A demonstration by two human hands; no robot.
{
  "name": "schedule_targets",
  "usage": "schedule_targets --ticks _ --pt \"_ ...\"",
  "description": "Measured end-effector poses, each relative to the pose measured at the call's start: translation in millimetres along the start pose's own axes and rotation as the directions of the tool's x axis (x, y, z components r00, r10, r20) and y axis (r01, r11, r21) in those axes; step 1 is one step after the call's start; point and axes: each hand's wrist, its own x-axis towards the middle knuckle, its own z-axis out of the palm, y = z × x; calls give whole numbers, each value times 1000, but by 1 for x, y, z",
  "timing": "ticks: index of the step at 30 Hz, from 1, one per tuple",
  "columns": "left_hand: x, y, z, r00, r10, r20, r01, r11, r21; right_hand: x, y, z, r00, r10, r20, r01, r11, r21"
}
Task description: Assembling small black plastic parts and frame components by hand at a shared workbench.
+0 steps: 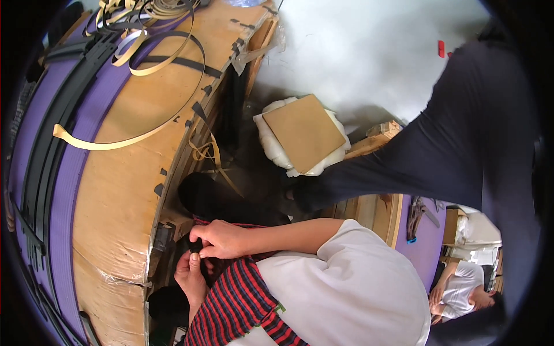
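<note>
My right hand (222, 239) reaches in from the right with its thumb and fingers pinched together. Just below it, my left hand (191, 278) is raised with its fingertips closed too. The two sets of fingertips nearly meet, and a small dark thing seems to sit between them, too hidden to name. Both hands are in front of a red-and-dark striped apron (234, 300), worn over a white shirt (346, 282). The side of a wooden workbench (124, 230) is close to the left of the fingers.
Black strips (55, 135) lie on a purple board (98, 109) on the bench. Tan-and-black banding (109, 145) curls over it. A white padded seat (271, 141) bears a brown square board (304, 132). A dark trouser leg (404, 161) stands close. Another person (461, 291) is at lower right.
</note>
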Motion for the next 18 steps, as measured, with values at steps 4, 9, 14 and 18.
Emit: schedule_targets --ticks 4,9,14,18 --pt "0 -4 -10 999 -22 34 22 1000 6 0 -4 9 1000 9 -24 -10 998 -57" --pt "2 -7 -26 999 16 43 -15 999 -40 11 -15 23 999 35 13 -33 990 -139" --pt "-3 -10 -52 998 -14 54 21 990 -139 29 -27 41 988 43 146 -18 986 -167" --pt "-3 -20 -68 996 -51 78 66 979 -194 39 -24 59 951 214 222 -197 976 -97"
